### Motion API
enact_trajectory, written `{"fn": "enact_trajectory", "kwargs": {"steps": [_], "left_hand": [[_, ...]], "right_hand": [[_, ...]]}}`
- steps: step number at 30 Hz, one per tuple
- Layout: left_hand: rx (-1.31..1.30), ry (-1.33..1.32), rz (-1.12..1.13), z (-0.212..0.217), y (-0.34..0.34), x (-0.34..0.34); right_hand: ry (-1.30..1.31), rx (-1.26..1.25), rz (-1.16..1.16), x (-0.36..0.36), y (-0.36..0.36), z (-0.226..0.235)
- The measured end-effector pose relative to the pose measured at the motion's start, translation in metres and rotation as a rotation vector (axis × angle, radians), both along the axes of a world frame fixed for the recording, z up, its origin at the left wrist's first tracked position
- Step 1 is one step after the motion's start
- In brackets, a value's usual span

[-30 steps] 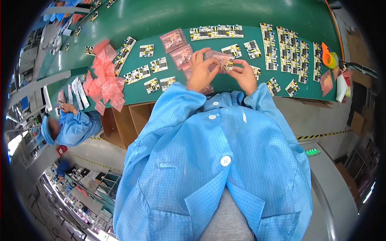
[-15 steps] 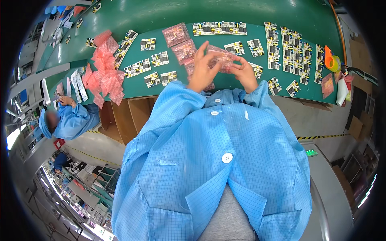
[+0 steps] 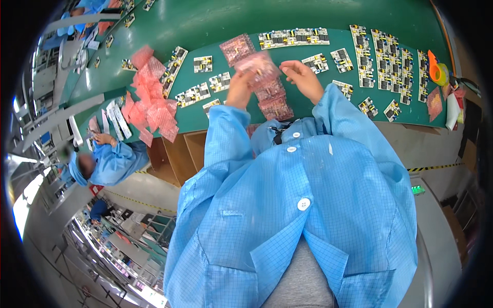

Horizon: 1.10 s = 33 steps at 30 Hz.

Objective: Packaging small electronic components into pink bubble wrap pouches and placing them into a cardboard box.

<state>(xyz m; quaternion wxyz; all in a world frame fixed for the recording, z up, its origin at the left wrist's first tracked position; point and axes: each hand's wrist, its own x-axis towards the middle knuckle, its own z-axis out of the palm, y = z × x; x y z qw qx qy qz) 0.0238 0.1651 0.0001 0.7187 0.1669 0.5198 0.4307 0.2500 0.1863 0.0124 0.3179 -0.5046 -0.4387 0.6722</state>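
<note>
My left hand [image 3: 240,90] grips a pink bubble-wrap bag [image 3: 260,65], raised over a column of similar bags and slightly blurred. Inside the bag, the contents are hard to make out. To its right, my right hand [image 3: 305,80] hovers apart from the bag, fingers loosely bent, nothing visible in them. Under and around the held bag lie wrapped circuit boards: one bag [image 3: 237,50] beyond it, another [image 3: 270,90] just nearer, and one more [image 3: 276,108] close to my jacket. Bare circuit boards [image 3: 315,63] lie to the right of my right hand.
Pink bubble-wrap bags [image 3: 149,102] are heaped at the left of the green table [image 3: 215,20]. Board rows stand at the back [image 3: 294,37] and right [image 3: 389,64]. An orange tape dispenser [image 3: 436,72] sits at the right edge. A co-worker [image 3: 110,159] in blue works at left.
My hands have separated: the left has carried the bag to the left over the column, and the right has let go of it. The whole view has shifted slightly.
</note>
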Motion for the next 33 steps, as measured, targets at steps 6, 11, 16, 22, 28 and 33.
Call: {"fn": "enact_trajectory", "kwargs": {"steps": [6, 11, 16, 22, 28, 33], "left_hand": [[0.046, -0.027, 0.171, -0.039, 0.076, -0.067], [-0.219, 0.518, -0.111, -0.035, 0.111, -0.079], [0.175, 1.505, -0.221, -0.047, 0.111, -0.086], [0.407, 1.427, -0.677, -0.029, 0.12, -0.076], [0.54, 1.774, -0.911, -0.021, 0.126, -0.064], [0.615, 1.741, -0.874, -0.019, 0.125, -0.062]], "right_hand": [[-0.316, 0.043, 0.151, -0.013, -0.009, -0.063], [-0.66, 0.049, 0.313, -0.032, 0.015, -0.044], [-0.777, 0.019, 0.379, -0.063, 0.03, -0.043], [-0.968, 0.049, 0.42, -0.093, 0.033, -0.044], [-0.98, 0.012, 0.432, -0.108, 0.041, -0.041], [-0.802, -0.013, 0.333, -0.098, 0.048, -0.048]]}}
